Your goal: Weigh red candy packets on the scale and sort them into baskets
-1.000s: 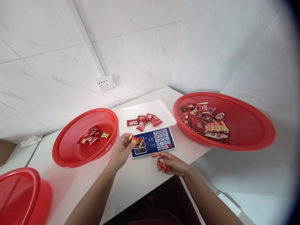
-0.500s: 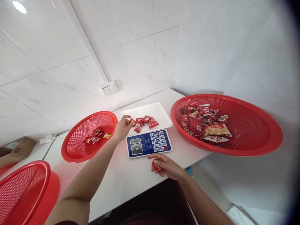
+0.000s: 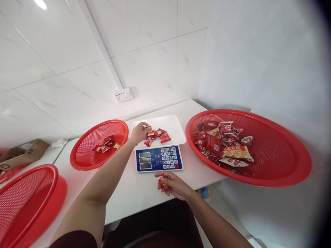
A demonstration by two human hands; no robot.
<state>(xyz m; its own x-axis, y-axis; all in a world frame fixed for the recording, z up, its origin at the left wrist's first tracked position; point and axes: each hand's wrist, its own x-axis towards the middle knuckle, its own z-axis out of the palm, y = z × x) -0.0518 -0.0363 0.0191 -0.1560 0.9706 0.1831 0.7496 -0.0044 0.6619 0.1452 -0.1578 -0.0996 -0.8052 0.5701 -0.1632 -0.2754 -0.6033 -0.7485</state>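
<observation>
A digital scale with a blue keypad and a white weighing tray stands on the white table. Several red candy packets lie on the tray. My left hand reaches over the tray's left part, its fingers pinched on a small red and gold candy beside the pile. My right hand rests on the table just in front of the scale, fingers curled round a red candy.
A large red basket at the right holds many red snack packets. A smaller red basket left of the scale holds a few candies. Another red basket sits lower left. A cardboard box and a wall socket lie behind.
My left hand has carried its candy from above the scale's keypad up to the white tray. My right hand has stayed in front of the scale with its candy.
</observation>
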